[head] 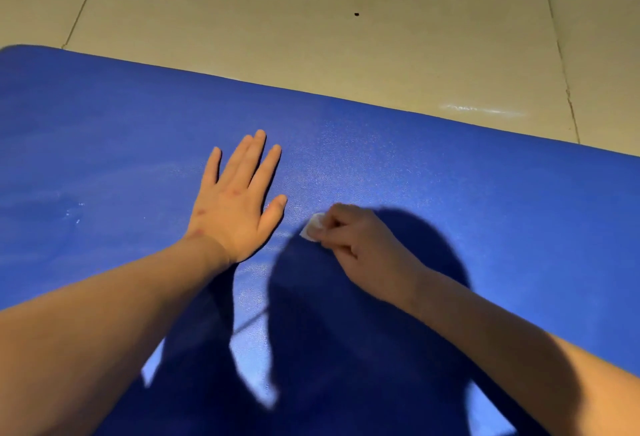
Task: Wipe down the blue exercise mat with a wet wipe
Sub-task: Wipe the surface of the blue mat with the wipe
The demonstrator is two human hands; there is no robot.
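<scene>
Press the small crumpled white wet wipe [313, 226] firmly onto the broad blue textured exercise mat [485, 200], spread flat on the pale tiled floor [311, 37], and sweep in overlapping strokes; probably worth unfolding for wider contact. Bracing with the left hand [239, 207], fingers straight and slightly spread, palm down on the mat beside the wipe. Pinching the wipe in the curled right hand [356, 238], against the mat's middle.

My right hand [356, 241] covers most of the wet wipe [311, 226]; the blue mat [104, 141] runs out of view left, right and below.
</scene>
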